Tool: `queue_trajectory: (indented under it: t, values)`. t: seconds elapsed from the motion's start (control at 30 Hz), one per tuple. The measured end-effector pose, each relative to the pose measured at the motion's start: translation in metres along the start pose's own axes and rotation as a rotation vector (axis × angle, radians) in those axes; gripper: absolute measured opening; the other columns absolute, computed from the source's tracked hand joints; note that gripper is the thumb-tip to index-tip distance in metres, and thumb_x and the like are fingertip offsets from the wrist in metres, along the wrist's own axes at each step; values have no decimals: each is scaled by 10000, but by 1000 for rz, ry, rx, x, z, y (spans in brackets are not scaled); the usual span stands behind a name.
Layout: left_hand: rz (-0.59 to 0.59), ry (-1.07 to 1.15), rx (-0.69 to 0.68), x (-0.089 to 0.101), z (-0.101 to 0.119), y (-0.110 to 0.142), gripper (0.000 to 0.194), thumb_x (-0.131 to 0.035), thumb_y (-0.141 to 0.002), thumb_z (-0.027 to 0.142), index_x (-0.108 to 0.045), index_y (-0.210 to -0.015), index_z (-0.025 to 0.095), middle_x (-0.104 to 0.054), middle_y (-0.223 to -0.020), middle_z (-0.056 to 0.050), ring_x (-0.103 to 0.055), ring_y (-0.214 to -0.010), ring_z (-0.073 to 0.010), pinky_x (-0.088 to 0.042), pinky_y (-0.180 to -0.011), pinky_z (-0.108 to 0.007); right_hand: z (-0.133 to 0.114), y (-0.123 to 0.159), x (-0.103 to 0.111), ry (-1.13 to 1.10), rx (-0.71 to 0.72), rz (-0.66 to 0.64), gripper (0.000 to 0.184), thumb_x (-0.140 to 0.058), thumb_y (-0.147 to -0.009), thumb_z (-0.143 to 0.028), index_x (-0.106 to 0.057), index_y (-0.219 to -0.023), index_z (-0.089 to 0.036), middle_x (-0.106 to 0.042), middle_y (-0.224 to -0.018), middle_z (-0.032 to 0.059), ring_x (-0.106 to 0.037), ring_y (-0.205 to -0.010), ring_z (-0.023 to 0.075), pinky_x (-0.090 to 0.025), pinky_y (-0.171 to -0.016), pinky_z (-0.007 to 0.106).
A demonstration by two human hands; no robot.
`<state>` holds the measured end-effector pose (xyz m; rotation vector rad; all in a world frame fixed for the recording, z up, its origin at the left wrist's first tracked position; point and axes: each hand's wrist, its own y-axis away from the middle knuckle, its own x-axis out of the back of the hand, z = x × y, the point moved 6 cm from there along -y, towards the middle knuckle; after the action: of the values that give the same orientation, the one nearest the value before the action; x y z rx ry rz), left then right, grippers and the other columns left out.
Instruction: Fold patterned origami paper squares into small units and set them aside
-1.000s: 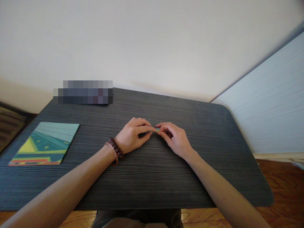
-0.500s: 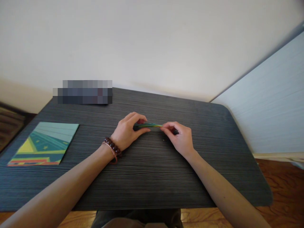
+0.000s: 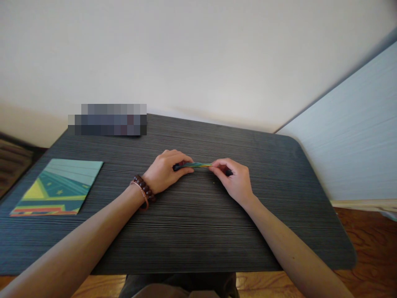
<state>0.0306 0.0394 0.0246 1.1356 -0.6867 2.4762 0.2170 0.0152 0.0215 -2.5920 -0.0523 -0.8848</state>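
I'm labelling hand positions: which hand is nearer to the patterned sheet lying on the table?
Left. The left hand is to the right of the patterned sheet, apart from it; the right hand is farther right, at the right end of a thin colourful strip.

1. Table (image 3: pixel 186 231) – in front of the person, lap (image 3: pixel 181 285) at its near edge; wall (image 3: pixel 186 62) behind it.
2. Strip (image 3: pixel 201 164) – crosswise over the middle of the table, between the two hands. Whether it touches the tabletop: cannot tell.
3. Left hand (image 3: pixel 164 167) at the strip's left end; right hand (image 3: pixel 234 176) at its right end.
4. Bracelets (image 3: pixel 145 188) around the left wrist.
5. Sheet (image 3: pixel 58 186) flat on the table, well to the left of the left hand.
6. Blurred-out object (image 3: pixel 108 124) at the rear left of the table, near the wall, farther back than the sheet.
7. Panel (image 3: pixel 356 124) to the right, beyond the table's right side; floor (image 3: pixel 375 240) below.
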Motion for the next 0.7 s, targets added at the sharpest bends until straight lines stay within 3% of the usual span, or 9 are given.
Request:
queue_trajectory:
  t: [0.17,0.37,0.53,0.7]
  values:
    - [-100,120,69,-3,-3,0,282,-582,-810,382,-610,-1035,215,-663,-905,-11,-600,-817,-164,-465,-755,-294,-5,1,-2,-50,55,-45,71,-588,-834,-287,-610,-818,-221,-685,-841,0,-606,-655,123,-496,-668,274]
    - [-100,397,117,-9,-3,2,379,-610,-795,347,-555,-1139,196,-655,-1072,-47,-629,-923,-167,-496,-837,-306,-5,2,-3,-60,55,-30,65,-601,-826,-286,-602,-821,-221,-689,-839,-1,-617,-658,119,-502,-670,270]
    - [-166,515,288,-14,-9,4,384,-618,-781,406,-618,-1101,193,-703,-1009,-32,-654,-924,-193,-507,-863,-334,-1,2,-2,-63,7,0,127,-634,-796,-316,-582,-869,-225,-692,-793,-4,-622,-613,122,-502,-632,266]
    - [-160,629,329,-15,-8,5,389,-668,-744,380,-626,-1076,183,-713,-987,-39,-667,-906,-196,-515,-858,-335,1,3,-1,-96,-26,20,244,-659,-776,-332,-522,-949,-228,-717,-806,-3,-618,-591,127,-502,-659,285]
